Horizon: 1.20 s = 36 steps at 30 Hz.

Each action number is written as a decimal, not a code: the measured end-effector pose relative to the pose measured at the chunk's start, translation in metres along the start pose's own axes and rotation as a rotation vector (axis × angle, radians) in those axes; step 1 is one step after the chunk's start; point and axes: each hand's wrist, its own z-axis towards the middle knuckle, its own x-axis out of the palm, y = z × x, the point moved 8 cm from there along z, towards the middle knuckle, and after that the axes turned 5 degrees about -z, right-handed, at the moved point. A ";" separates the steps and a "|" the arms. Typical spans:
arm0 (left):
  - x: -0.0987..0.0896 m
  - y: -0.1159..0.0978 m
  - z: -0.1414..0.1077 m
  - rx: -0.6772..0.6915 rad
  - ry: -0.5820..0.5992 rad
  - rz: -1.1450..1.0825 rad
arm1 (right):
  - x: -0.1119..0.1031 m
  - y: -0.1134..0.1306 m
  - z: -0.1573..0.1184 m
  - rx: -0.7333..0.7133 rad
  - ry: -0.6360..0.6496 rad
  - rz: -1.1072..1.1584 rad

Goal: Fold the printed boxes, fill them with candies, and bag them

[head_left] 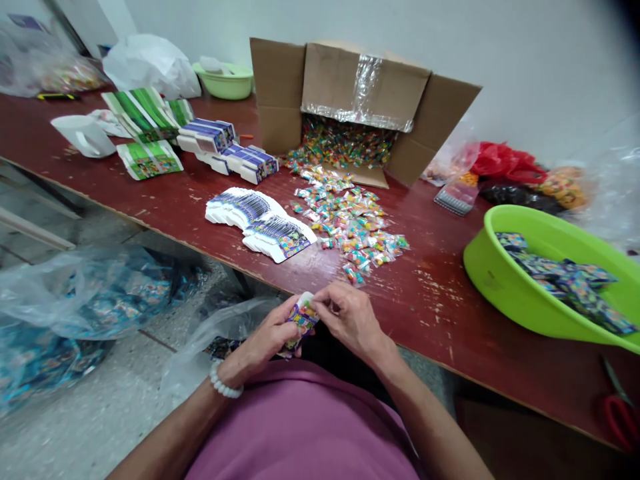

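Observation:
My left hand point(274, 333) is wrapped round a small purple printed box point(303, 317), held upright before my body at the table's front edge. My right hand point(347, 317) is at the box's top, thumb and fingers pressed together; whatever they pinch is too small to make out. Beyond my hands lies a spread of small clear candy packets point(355, 223), spilling from an open cardboard box point(365, 87) on its side. Left of the packets, flat purple-and-white cartons point(270, 223) are fanned out in an overlapping row.
A green basin point(520, 293) at the right holds several filled packs. Scissors point(617, 407) lie at the lower right. Banded carton stacks point(225, 147), a white mug point(84, 136) and a pale green bowl point(225, 81) stand at the back left. Plastic bags point(100, 293) lie on the floor.

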 end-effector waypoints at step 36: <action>-0.019 -0.005 0.005 0.083 -0.157 -0.371 | 0.056 -0.017 0.001 0.445 -0.013 1.106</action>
